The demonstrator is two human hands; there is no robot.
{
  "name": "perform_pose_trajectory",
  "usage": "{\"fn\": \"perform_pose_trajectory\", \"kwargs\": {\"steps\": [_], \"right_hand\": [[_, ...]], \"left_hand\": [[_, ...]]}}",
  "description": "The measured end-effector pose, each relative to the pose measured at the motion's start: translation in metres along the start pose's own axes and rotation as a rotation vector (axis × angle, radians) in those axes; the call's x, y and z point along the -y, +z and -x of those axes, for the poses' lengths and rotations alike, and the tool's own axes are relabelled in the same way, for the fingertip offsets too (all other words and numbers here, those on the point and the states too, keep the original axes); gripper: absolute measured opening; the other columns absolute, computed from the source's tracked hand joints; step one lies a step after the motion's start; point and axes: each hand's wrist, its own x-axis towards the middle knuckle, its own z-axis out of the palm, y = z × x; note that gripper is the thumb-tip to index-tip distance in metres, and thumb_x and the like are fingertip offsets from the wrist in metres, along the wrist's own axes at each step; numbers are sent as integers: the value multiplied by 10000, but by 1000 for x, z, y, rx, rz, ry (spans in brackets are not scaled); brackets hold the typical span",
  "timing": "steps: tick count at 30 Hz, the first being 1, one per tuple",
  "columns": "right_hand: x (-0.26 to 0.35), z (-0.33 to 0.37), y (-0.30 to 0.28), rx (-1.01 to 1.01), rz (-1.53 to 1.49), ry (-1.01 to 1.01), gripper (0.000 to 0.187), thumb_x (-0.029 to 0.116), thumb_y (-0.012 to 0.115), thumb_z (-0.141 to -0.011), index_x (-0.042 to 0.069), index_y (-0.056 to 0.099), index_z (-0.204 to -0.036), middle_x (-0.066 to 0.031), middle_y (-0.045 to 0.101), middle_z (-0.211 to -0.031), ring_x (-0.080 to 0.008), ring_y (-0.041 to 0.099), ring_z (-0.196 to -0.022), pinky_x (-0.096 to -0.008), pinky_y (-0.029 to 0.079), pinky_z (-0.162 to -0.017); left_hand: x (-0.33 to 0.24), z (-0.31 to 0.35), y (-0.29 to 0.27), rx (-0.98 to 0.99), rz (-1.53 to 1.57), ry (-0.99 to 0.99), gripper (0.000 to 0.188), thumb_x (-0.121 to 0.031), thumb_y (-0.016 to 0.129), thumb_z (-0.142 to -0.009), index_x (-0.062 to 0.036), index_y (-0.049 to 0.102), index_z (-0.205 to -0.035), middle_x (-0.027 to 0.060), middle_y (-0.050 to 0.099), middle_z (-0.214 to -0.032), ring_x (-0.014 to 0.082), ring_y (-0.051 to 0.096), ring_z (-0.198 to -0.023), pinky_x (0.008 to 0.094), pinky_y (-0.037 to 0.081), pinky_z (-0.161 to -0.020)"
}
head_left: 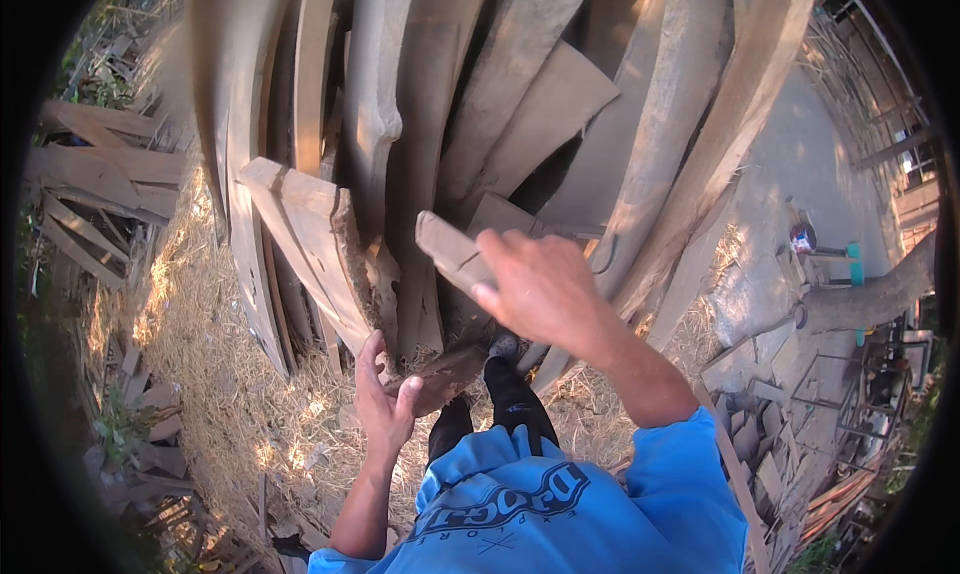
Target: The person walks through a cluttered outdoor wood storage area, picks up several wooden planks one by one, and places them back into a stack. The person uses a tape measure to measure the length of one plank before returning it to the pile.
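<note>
My right hand [540, 284] is closed over a short, squared wooden board [450, 249], its fingers bent down over the edge. The board's far-left end sticks out past my knuckles. Lower and to the left, my left hand [388, 404] has its thumb and fingers apart. Its fingertips come up to the lower end of a thick wooden slab [315, 239] with a rough bark edge, which leans among the other planks. Beside that thumb lies a dark bark-edged piece of wood [455, 372]. Whether the left fingertips touch the slab is hard to tell.
Tall rough planks [375, 104] stand leaning in front of me. Dry straw [250, 424] covers the ground around my feet. Stacked boards [100, 174] lie at the far left, and wood offcuts [755, 439] at the right. A thin curved dark object [609, 254] shows beyond my right wrist.
</note>
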Motion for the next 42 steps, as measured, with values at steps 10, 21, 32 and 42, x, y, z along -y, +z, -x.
{"fn": "perform_pose_trajectory", "kwargs": {"steps": [10, 21, 32, 42], "right_hand": [[83, 48, 64, 194, -327, -342, 405, 258, 707, -745, -8, 488, -958, -140, 586, -745, -279, 649, -632, -377, 495, -570], [-106, -7, 231, 293, -823, 627, 429, 415, 670, -828, 26, 632, -1004, -144, 675, -885, -239, 656, -826, -350, 509, -741], [-333, -111, 438, 108, -85, 799, 645, 256, 607, -839, 101, 341, -1406, -171, 479, -1328, -340, 579, -1102, -434, 488, -903], [-337, -155, 422, 528, -15, 745, 331, 212, 553, -832, 63, 665, -1106, -156, 637, -1164, -276, 608, -1101, -379, 503, -896]], "left_hand": [[5, 1, 13, -219, 695, -8, 1058, -787, 365, -804, 21, 150, -1452, 192, 276, -1468, 302, 274, -1369, 451, 218, -1137], [23, -1, -3, -282, 794, -110, 988, -692, 521, -795, -12, 198, -1436, 223, 368, -1401, 328, 372, -1303, 482, 280, -1108], [31, 14, 9, -438, 673, -46, 910, -721, 353, -855, -38, 216, -1441, 251, 379, -1394, 395, 391, -1286, 537, 279, -1098], [38, 10, 16, -354, 496, 71, 923, -733, 367, -845, -49, 223, -1447, 263, 385, -1386, 411, 401, -1275, 554, 285, -1089]]}}
